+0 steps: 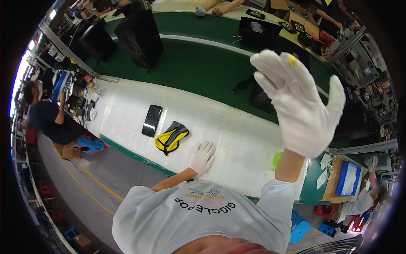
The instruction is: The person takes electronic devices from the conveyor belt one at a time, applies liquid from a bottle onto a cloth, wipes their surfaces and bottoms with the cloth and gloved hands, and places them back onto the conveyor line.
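My left hand [202, 158], in a white glove, lies flat on the white work surface [241, 139] with its fingers extended. To its left is a folded yellow, grey and black fabric item [171, 137] whose kind I cannot make out. A black smartphone [152, 121] rests farther left, with a bright reflection on its lower part. My right hand [301, 106], also white-gloved, is raised above the bench with its fingers and thumb spread, holding nothing. One fingertip of that glove has a yellow patch. Beside my right forearm a bright green object [276, 161] shows partly.
Beyond the bench runs a green conveyor belt [198, 57] carrying large black cases [139, 38]. People work at the far side and at the left end [55, 118]. A blue bin [349, 179] stands at the right, and a metal post [67, 51] rises at the left.
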`<state>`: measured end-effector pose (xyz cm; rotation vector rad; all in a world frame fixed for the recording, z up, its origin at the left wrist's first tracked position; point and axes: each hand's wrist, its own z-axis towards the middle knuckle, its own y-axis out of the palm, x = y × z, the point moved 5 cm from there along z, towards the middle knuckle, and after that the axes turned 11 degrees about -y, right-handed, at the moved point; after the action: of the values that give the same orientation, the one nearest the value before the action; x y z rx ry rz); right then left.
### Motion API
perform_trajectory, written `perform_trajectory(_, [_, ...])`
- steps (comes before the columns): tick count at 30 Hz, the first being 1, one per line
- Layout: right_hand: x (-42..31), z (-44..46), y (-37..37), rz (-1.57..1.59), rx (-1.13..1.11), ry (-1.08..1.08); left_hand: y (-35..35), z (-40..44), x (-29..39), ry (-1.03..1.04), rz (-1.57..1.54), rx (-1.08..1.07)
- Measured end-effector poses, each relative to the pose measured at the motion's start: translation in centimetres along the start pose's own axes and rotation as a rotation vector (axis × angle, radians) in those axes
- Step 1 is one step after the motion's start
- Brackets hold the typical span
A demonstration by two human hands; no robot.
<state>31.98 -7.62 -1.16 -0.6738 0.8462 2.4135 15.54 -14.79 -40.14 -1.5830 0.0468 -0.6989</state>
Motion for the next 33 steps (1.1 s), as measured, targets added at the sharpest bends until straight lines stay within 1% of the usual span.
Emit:
perform_trajectory(4, [-0.4,-0.8,2.5,-0.132,-0.229,0.018,-0.4,0.0,0.1,0.002,0.03,0.013])
perform_trajectory(6, [-0.6,-1.3,3.9,-0.202,-0.327,0.017,-0.7,-0.2,0.1,-0.016,-0.031,-0.003])
perform_trajectory(7, [-0.6,-1.6,4.6,-0.241,-0.371,0.012,3.4,-0.2,-1.1,-0.013,0.064,0.028])
perform_trajectory(8, [-0.5,-1.9,5.3,-0.269,-0.411,0.011,2.9,-0.2,-0.9,-0.012,0.064,0.024])
perform_trajectory(10, [-0.5,-2.3,6.5,-0.322,-0.472,-0.001,1.0,0.1,-0.4,-0.004,0.021,0.018])
perform_trajectory(14, [-0.3,-3.2,8.3,-0.408,-0.551,-0.028,1.8,0.3,-0.7,0.008,0.044,0.021])
perform_trajectory(17, [-0.3,-3.6,9.3,-0.463,-0.586,-0.051,0.7,0.0,-0.2,-0.006,0.034,0.019])
perform_trajectory(23, [-0.4,-4.6,10.3,-0.53,-0.635,-0.1,0.8,-0.1,-0.3,0.003,0.017,0.026])
perform_trajectory(28, [-0.3,-5.2,10.9,-0.592,-0.632,-0.129,0.6,-0.2,-0.2,0.008,0.001,0.042])
perform_trajectory(31, [-0.3,-5.0,10.6,-0.633,-0.595,-0.133,0.6,-0.1,-0.2,0.01,0.038,0.015])
perform_trajectory(33, [0.0,-4.7,9.7,-0.719,-0.49,-0.118,-0.8,-0.4,0.3,0.055,0.059,0.035])
